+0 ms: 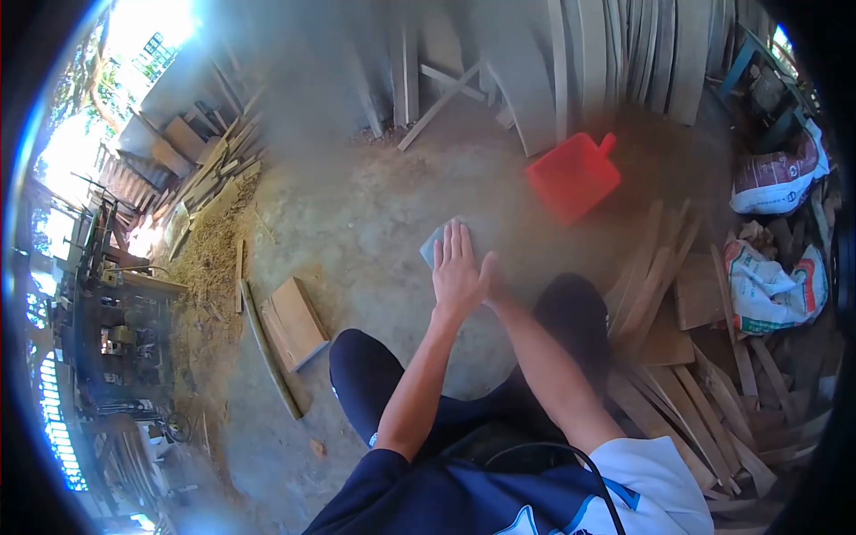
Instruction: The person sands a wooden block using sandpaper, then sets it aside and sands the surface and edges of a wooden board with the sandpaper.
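My left hand (459, 278) lies palm down over one flat, pale blue-grey piece (432, 249) in a woodworking yard, mid-floor (374, 223), well in from every edge. The fingers (456, 239) are stretched straight toward the floor's far edge, only slightly parted, with the thumb held away to the right. One corner of the piece points left, past my fingers; most of it is covered, so its long axis cannot be told, nor whether it touches the floor. My right hand (501, 291) shows blurred, just beside and partly behind the left; the state of its fingers cannot be told.

Toward the far right corner of the floor sits one red dustpan (572, 178), its handle pointing away and to the right. On the left side, one wooden block (294, 325) and one long pole (269, 348) lie near each other, both slanting from far left to near right. Sawdust (209, 241) is heaped along the left edge. Planks (593, 62) lean upright at the far edge, while two sacks, one purple and white (778, 174), one white and green (777, 285), rest at the right edge beyond scrap wood (687, 392).
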{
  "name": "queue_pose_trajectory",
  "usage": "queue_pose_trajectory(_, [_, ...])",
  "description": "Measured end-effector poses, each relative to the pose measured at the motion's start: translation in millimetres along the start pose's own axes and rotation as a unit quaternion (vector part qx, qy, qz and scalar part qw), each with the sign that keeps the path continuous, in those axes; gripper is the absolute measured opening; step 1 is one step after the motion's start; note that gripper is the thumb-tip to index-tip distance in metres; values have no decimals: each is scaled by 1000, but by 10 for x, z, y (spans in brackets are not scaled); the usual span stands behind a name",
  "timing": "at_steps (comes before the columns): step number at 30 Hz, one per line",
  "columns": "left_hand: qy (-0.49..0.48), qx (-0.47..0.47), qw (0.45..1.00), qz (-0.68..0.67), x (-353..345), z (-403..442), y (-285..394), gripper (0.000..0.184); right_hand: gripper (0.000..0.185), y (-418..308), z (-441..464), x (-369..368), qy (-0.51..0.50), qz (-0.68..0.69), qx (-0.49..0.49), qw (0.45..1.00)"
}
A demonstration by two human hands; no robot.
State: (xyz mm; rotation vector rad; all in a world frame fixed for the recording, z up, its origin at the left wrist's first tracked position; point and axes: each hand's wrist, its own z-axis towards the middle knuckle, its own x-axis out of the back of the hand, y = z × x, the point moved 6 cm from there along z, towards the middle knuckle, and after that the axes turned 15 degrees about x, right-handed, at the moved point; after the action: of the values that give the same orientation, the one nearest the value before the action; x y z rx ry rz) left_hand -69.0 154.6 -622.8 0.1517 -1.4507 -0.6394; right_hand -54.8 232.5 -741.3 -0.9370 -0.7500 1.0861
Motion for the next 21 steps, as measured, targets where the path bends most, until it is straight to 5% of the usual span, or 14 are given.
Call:
queue_pose_trajectory(3, [-9,-9,1000,26,49,-295,-57,83,49,661,11,-61,58,265,-101,957])
queue_pose_trajectory(6, [-15,-6,999,30,71,-331,-38,82,46,1192,-90,-317,142,564,-205,787])
queue_pose_trajectory(7, [-11,-16,999,43,69,-280,-7,81,40,671,1,-275,147,621,-230,735])
queue_pose_trajectory(8, [-11,-9,999,40,50,-186,-14,81,39,820,-69,-205,84,413,-185,888])
queue_pose_trajectory(9, [-12,-3,999,38,34,-60,-30,81,38,929,-138,-192,16,176,-128,976])
queue_pose_trajectory(10, [-12,2,999,36,9,81,-41,81,37,986,-195,-163,-53,-75,-62,994])
queue_pose_trajectory(11, [-29,34,998,35,-63,214,-110,80,36,196,-57,-104,-56,-187,-35,980])
queue_pose_trajectory(13, [-41,34,998,27,-92,288,-118,80,37,-111,41,-63,-114,-229,-9,967])
queue_pose_trajectory(16, [-22,29,999,14,-9,133,-184,80,35,3,87,-92,-42,-134,66,988])
queue_pose_trajectory(19, [-18,10,1000,23,63,-258,-63,82,35,760,72,-129,52,269,-52,960])
queue_pose_trajectory(21, [-21,9,999,25,80,-368,-44,84,35,833,-115,-291,72,361,-92,925])
